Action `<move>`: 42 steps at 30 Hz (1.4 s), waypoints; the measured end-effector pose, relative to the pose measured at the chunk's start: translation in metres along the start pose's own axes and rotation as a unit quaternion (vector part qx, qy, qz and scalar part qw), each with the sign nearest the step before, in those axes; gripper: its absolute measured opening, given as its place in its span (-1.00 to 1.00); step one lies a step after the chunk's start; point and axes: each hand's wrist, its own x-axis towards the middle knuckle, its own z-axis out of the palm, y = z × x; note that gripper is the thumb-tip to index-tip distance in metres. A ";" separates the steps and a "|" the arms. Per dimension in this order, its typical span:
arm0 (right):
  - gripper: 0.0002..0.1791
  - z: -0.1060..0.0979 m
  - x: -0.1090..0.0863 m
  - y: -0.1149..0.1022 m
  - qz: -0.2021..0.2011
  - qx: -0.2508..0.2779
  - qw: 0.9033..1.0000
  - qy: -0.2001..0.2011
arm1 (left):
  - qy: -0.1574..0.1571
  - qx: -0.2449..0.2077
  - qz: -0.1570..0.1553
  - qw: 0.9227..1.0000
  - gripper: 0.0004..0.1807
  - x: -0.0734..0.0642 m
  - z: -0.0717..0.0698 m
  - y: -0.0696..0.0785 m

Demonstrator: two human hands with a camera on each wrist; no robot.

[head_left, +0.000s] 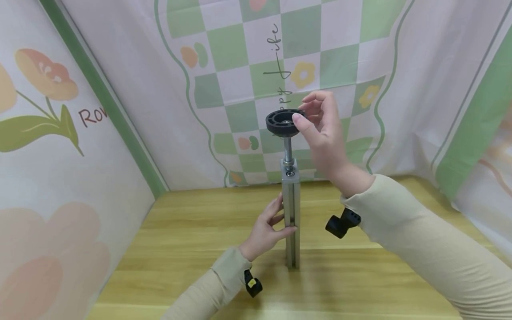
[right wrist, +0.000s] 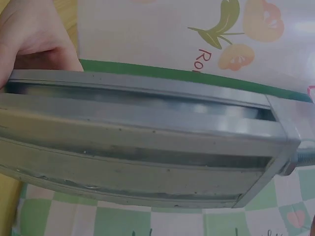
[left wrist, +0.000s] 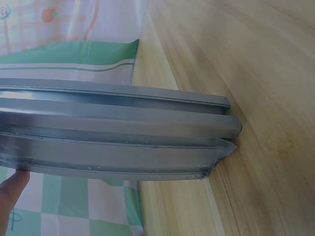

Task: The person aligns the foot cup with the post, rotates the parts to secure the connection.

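- I see the aluminium profile (head_left: 296, 200) standing upright on the wood-grain table (head_left: 200, 231), grooves running along its length; the left wrist view shows its lower end against the boards.
- I have the left hand (head_left: 262, 235) gripping the profile around its middle, thumb on the near side, other fingers behind it.
- Above the profile's end plate (head_left: 291, 179), a threaded rod (head_left: 288, 150) rises through a nut (head_left: 289, 164) and carries a black round foot (head_left: 282, 130).
- I see the right hand (head_left: 326, 129) at that foot: the thumb tip touches the rim, the other fingers are bent beside it, and I cannot tell whether they pinch it.
- Behind the table I see a green-and-white checkered cloth (head_left: 232, 89) with lettering and flowers.
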 end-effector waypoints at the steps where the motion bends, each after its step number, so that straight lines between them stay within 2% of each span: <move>1: -0.75 -0.001 0.001 0.001 0.014 0.019 1.000 -0.006 | 0.000 0.000 0.002 1.000 -0.06 0.000 0.000 0.000; 4: -0.72 -0.003 0.004 0.003 0.060 0.093 0.993 -0.040 | -0.002 0.001 0.000 1.000 -0.06 0.000 0.000 -0.001; 6: -0.69 -0.005 0.008 0.005 0.092 0.150 0.982 -0.073 | -0.003 0.003 -0.001 1.000 -0.06 0.000 0.000 -0.001; 8: -0.65 -0.007 0.011 0.009 0.122 0.209 0.964 -0.114 | -0.002 0.005 -0.002 1.000 -0.07 0.001 -0.001 -0.001; 10: -0.60 -0.009 0.014 0.013 0.142 0.263 0.941 -0.156 | -0.002 0.007 -0.002 1.000 -0.07 0.002 -0.001 -0.001; 15: -0.50 -0.014 0.020 0.019 0.162 0.370 0.885 -0.233 | -0.003 0.009 -0.003 1.000 -0.08 0.004 -0.001 0.000; 18: -0.48 -0.015 0.023 0.018 0.166 0.402 0.864 -0.255 | -0.002 0.006 -0.004 1.000 -0.08 0.005 -0.002 0.001; 21: -0.48 -0.014 0.024 0.016 0.170 0.424 0.850 -0.260 | 0.000 0.004 -0.004 1.000 -0.07 0.006 -0.002 0.001; 24: -0.48 -0.014 0.025 0.016 0.172 0.436 0.843 -0.264 | 0.002 0.004 -0.007 1.000 -0.07 0.006 -0.003 0.000; 29: -0.50 -0.013 0.024 0.017 0.156 0.436 0.844 -0.271 | -0.001 0.006 -0.005 1.000 -0.06 0.006 -0.004 0.001; 38: -0.52 -0.012 0.020 0.018 0.141 0.413 0.860 -0.266 | -0.006 0.004 -0.004 1.000 -0.04 0.003 -0.002 0.000; 42: -0.53 -0.013 0.019 0.020 0.132 0.395 0.870 -0.264 | -0.007 0.003 0.001 1.000 -0.03 0.000 -0.002 0.001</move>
